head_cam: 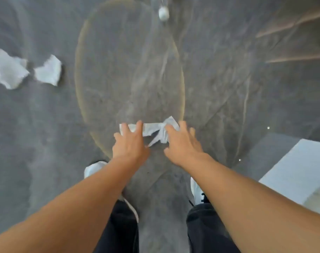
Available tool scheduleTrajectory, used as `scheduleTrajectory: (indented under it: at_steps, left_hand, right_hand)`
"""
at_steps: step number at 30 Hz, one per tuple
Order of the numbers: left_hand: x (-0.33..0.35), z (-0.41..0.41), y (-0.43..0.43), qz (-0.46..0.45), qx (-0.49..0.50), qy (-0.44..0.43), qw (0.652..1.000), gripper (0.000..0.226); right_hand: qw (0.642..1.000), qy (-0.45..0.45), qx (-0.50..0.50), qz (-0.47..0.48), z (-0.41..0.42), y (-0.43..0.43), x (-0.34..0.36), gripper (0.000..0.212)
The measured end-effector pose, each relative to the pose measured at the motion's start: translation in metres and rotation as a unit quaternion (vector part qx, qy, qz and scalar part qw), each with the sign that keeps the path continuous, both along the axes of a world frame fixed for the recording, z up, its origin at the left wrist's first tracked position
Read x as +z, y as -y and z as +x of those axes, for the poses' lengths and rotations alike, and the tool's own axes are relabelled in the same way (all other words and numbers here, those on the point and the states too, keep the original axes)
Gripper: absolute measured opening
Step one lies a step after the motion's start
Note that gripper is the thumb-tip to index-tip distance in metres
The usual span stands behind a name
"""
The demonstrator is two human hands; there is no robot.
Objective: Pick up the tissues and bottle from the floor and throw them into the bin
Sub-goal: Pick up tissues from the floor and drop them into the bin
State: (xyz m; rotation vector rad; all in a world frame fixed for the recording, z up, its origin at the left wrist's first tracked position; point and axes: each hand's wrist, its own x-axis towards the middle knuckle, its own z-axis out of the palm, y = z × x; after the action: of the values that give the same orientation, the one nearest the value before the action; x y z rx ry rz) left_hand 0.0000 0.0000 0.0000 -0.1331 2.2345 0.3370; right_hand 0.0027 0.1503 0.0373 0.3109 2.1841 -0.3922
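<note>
A crumpled white tissue lies on the grey floor straight ahead of my feet. My left hand is over its left end with fingers spread, and my right hand is over its right end, fingers also apart. Neither hand is closed on it. Two more white tissues lie at the far left, one by the frame edge and one just right of it. A small whitish round object at the top is blurred; it may be the bottle's cap end. No bin is in view.
A round glass tabletop with a pale rim covers the middle of the view above the floor. A white block stands at the right. Wooden legs show at the top right. My white shoes stand below my hands.
</note>
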Motion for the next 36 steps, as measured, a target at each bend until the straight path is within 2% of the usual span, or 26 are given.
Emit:
scheduleTrajectory:
  at_steps: [3, 4, 5, 7, 9, 11, 15, 21, 26, 31, 36]
  left_hand:
    - [-0.04, 0.011, 0.003, -0.047, -0.025, -0.091, 0.994, 0.059]
    - [-0.049, 0.012, 0.006, -0.034, -0.029, -0.127, 0.991, 0.048]
    - [-0.056, 0.014, 0.007, -0.018, -0.041, -0.143, 0.989, 0.035]
    - [-0.06, 0.021, 0.005, 0.01, -0.082, -0.149, 0.985, 0.018]
    - [-0.056, 0.02, -0.003, 0.02, -0.085, -0.14, 0.986, 0.011]
    - [-0.043, 0.013, -0.022, 0.024, -0.077, -0.142, 0.987, 0.009]
    - [0.002, 0.003, -0.091, 0.056, -0.143, -0.164, 0.974, 0.013]
    - [0.095, -0.001, -0.238, 0.121, -0.203, -0.18, 0.955, 0.019]
    - [0.166, 0.025, -0.337, 0.172, -0.317, -0.175, 0.916, 0.024]
    - [0.21, 0.073, -0.407, 0.205, -0.415, -0.163, 0.871, 0.025]
    - [0.216, 0.125, -0.456, 0.186, -0.444, -0.135, 0.866, 0.019]
  right_hand:
    - [0.997, -0.058, 0.046, 0.022, 0.019, 0.008, -0.05, 0.063]
    - [0.996, -0.079, 0.049, 0.013, 0.024, 0.007, -0.063, 0.058]
    - [0.997, -0.082, 0.012, -0.007, 0.028, 0.004, -0.073, 0.048]
    - [0.997, -0.069, -0.022, -0.034, 0.037, -0.009, -0.085, 0.023]
    - [0.993, -0.099, -0.021, -0.066, 0.039, -0.025, -0.081, 0.018]
    - [0.987, -0.118, -0.08, -0.073, 0.042, -0.048, -0.066, 0.023]
    - [0.97, -0.143, -0.192, -0.027, 0.05, -0.114, -0.014, 0.031]
    - [0.95, -0.2, -0.236, 0.049, 0.08, -0.242, 0.081, 0.025]
    - [0.901, -0.241, -0.345, 0.103, 0.126, -0.316, 0.147, 0.021]
    - [0.842, -0.226, -0.471, 0.132, 0.207, -0.354, 0.179, 0.02]
    - [0.799, -0.168, -0.553, 0.168, 0.289, -0.38, 0.179, 0.023]
